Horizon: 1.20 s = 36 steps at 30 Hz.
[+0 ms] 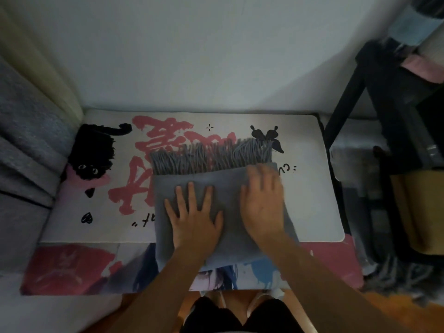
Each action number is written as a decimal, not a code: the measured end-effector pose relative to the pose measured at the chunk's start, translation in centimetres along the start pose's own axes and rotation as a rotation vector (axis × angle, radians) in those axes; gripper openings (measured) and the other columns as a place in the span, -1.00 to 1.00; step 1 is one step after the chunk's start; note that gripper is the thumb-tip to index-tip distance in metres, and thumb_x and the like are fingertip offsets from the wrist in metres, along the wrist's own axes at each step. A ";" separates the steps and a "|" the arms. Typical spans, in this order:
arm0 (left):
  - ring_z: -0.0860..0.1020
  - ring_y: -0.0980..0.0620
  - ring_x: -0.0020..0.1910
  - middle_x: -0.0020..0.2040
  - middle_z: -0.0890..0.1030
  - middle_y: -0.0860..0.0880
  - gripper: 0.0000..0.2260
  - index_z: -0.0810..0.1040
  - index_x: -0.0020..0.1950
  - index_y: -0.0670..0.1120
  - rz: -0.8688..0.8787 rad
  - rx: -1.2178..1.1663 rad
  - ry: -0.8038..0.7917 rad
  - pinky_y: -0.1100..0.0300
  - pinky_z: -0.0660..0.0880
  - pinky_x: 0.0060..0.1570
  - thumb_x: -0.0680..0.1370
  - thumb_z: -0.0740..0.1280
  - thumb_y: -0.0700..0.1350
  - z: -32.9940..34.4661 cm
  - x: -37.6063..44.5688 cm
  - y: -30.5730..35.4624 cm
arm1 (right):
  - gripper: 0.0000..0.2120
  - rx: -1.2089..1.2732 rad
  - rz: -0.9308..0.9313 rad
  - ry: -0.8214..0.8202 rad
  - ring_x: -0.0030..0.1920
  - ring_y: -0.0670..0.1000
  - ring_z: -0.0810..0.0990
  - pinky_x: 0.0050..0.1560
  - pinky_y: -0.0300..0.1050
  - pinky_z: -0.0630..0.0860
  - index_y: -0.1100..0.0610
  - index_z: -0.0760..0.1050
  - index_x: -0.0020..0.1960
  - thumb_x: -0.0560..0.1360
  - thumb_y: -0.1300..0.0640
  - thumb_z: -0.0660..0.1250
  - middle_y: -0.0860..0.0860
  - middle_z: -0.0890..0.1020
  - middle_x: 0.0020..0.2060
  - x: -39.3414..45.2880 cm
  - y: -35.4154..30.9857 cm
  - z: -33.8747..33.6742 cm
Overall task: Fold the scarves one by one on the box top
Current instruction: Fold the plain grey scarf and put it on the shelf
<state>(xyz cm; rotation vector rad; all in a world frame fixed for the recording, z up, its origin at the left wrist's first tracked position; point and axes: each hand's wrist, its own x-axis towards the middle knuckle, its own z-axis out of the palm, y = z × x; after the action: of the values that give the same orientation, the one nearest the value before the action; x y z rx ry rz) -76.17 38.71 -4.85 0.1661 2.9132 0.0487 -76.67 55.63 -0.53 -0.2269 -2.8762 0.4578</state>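
A grey-blue scarf (pixel 228 186) lies folded on the box top (pixel 312 188), its fringe (pixel 211 155) spread toward the wall. The near end of the scarf hangs a little over the box's front edge. My left hand (pixel 194 212) lies flat on the left half of the scarf, fingers straight and spread. Flat on the right half rests my right hand (pixel 263 203), its fingers blurred and reaching the top right corner near the fringe. Neither hand grips the cloth.
The box top bears a white mat with pink lettering and a black cat drawing (pixel 93 155). A grey sofa (pixel 21 152) stands at the left. At the right stand a dark rack (pixel 389 111) and more fringed cloth (pixel 394 272) on the floor.
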 end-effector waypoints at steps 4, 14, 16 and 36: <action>-0.24 -0.27 0.60 0.65 -0.19 -0.12 -0.33 -0.19 0.64 0.17 -0.011 0.008 0.003 -0.42 -0.23 0.47 0.58 -0.17 0.39 0.4 -0.2 -0.4 | -0.43 -0.115 -0.275 -0.382 0.61 0.17 -0.19 0.57 0.24 -0.06 -0.03 -0.05 0.63 0.69 -0.20 -0.08 0.07 -0.05 0.63 -0.7 0.3 3.4; -0.04 -0.18 0.61 0.63 -0.09 -0.08 -0.42 0.08 0.64 0.08 -0.190 -0.568 0.040 -0.20 0.15 0.53 0.66 0.20 0.10 -1.9 -4.4 -5.3 | -0.36 -0.303 0.105 -0.484 0.59 0.26 -0.17 0.57 0.25 -0.13 -0.01 -0.19 0.63 0.65 -0.23 -0.14 0.16 -0.16 0.61 2.1 6.4 1.2; 0.21 -0.21 0.52 0.58 0.11 -0.12 -0.42 0.16 0.60 0.03 -0.449 -0.895 0.024 -0.17 0.28 0.43 0.63 0.31 -0.03 -2.3 -6.4 -6.2 | -0.42 -0.220 0.067 -0.339 0.57 0.29 -0.01 0.57 0.22 -0.04 0.06 0.02 0.62 0.67 -0.10 0.05 0.20 0.00 0.59 0.3 3.7 -0.6; 0.69 -0.26 0.03 0.04 0.72 -0.16 -0.68 0.58 0.22 -0.11 -0.625 -1.600 -0.602 -0.27 0.60 0.09 0.57 0.42 0.06 -2.3 -10.6 -8.4 | -0.17 -0.213 -0.229 -0.502 0.33 0.24 0.48 0.15 0.18 0.57 0.01 0.38 0.48 0.26 -0.11 0.53 0.15 0.46 0.39 -11.9 -2.3 0.4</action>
<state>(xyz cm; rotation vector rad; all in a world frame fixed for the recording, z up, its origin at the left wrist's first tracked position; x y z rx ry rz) -67.29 29.12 -0.63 -0.7877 1.4958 1.6764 -65.57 51.12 -2.40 0.2168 -3.3851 0.1807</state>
